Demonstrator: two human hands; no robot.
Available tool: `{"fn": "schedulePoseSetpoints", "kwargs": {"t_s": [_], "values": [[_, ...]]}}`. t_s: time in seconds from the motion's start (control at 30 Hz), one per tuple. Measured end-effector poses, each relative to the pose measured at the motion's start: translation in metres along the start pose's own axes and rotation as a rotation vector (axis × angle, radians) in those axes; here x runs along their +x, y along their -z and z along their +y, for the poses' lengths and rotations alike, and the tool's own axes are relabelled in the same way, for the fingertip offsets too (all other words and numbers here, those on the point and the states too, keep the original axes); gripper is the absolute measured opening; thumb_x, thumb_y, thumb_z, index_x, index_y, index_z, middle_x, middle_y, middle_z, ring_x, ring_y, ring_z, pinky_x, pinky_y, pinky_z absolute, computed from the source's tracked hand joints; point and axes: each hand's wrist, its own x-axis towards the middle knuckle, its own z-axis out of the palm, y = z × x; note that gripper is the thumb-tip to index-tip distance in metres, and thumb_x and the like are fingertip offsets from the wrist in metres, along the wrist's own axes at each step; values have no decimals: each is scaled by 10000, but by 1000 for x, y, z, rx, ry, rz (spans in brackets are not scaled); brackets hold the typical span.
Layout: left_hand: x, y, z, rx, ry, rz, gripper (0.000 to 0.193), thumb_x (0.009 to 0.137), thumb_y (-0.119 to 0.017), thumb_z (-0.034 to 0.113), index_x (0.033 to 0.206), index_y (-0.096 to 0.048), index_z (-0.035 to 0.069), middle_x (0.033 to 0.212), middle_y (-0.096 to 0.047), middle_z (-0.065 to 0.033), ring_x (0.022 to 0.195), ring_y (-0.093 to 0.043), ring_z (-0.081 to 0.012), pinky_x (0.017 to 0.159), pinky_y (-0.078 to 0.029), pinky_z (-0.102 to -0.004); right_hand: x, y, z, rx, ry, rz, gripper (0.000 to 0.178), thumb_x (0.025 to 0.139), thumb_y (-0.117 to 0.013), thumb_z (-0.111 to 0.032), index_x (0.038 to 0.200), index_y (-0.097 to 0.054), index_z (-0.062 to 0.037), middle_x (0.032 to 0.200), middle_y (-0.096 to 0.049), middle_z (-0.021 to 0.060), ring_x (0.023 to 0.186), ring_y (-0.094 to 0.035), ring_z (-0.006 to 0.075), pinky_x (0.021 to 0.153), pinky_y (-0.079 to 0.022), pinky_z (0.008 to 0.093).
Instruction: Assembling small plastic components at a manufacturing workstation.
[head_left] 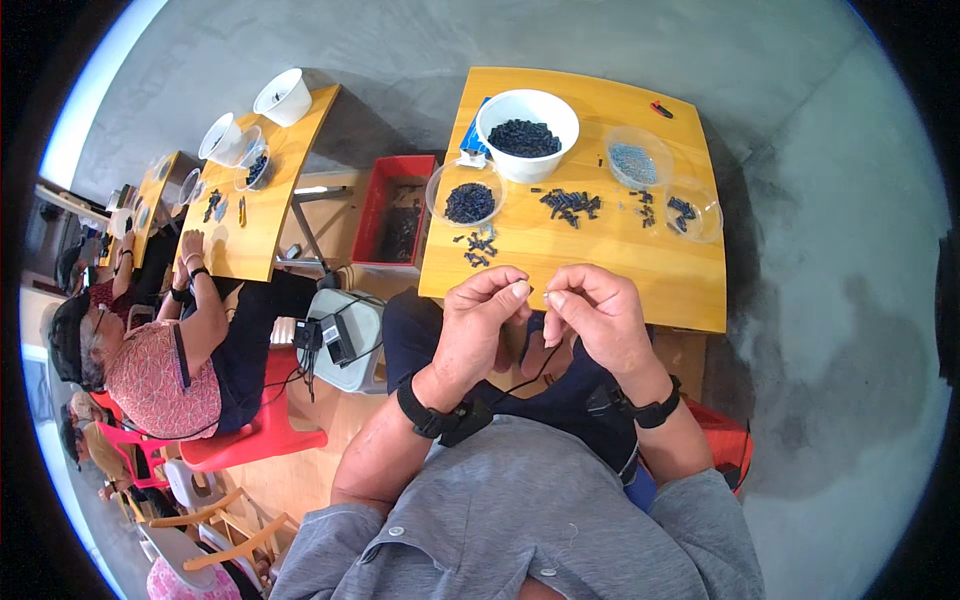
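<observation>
My left hand (487,308) and my right hand (600,312) are raised in front of the near table edge, fingertips close together. Between my left thumb and forefinger is a small dark piece (529,287), too small to name. My right thumb and forefinger are pinched, and whatever they hold is too small to make out. Beyond my hands lies a pile of short black parts (571,206). A smaller heap of black parts (479,246) is nearer my left hand. On the right, a clear tub (712,232) contains some black parts, with a few loose ones (644,208) beside it.
The yellow wooden table (600,100) also bears a white bowl (566,125) and a clear tub (433,200) of black parts. A clear tub of bluish small pieces (633,163) and a red-and-black tool (661,109) are farther right. Left stand a red crate (374,215), a stool (365,374) and a seated co-worker (165,380).
</observation>
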Motion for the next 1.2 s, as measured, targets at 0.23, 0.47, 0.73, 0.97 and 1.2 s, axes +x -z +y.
{"fn": "schedulePoseSetpoints", "kwargs": {"t_s": [0.23,0.47,0.73,0.97,1.2], "values": [[-2,-4,5,-258,75,-16,95,906,-564,49,983,-618,40,827,-647,-54,647,-595,-125,597,-479,-247,3,-6,8,-14,69,41,65,900,-521,0,931,-567,35,750,-606,53,594,-607,88,537,-522,223],[-2,0,2,-254,106,-7,95,906,-563,50,980,-620,36,805,-645,-50,647,-597,-122,598,-481,-249,4,-7,11,-46,101,47,68,897,-520,14,942,-565,38,753,-605,51,602,-601,83,546,-513,218],[-3,-7,0,-268,94,-29,85,908,-568,51,958,-630,20,728,-617,-16,632,-575,-76,567,-464,-198,6,-2,11,-166,89,27,72,887,-512,30,936,-563,45,763,-600,47,616,-595,72,543,-494,209],[-2,10,-3,124,79,-26,79,886,-619,106,911,-658,42,665,-600,15,547,-531,-37,425,-397,-175,8,-2,2,-324,153,-19,56,860,-527,66,889,-573,53,772,-567,54,611,-595,90,539,-478,212],[-1,13,13,457,172,-177,112,836,-642,16,939,-666,-19,716,-617,5,634,-556,-48,569,-488,-200,9,1,-6,-493,132,-121,60,832,-543,55,849,-595,30,752,-564,93,596,-590,159,526,-467,270]]}}
